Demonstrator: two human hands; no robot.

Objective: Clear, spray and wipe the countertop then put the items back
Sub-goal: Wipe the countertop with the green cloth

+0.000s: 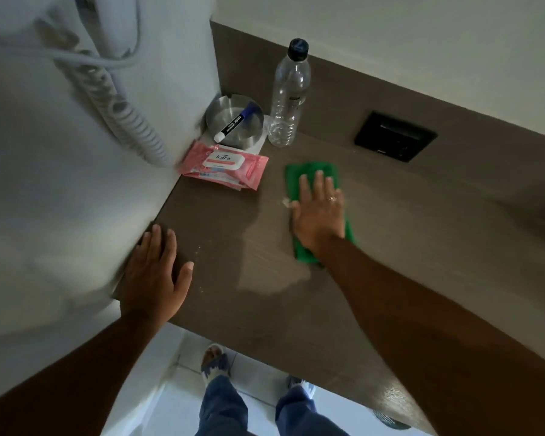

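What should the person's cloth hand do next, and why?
Probably slide the green cloth under the right hand toward the near left, where small white specks lie on the countertop beside the flat left hand, outside the damp streak.

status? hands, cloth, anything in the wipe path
Right hand flat on green cloth, left hand flat on countertop. Wipes pack, ashtray, bottle uncleared.
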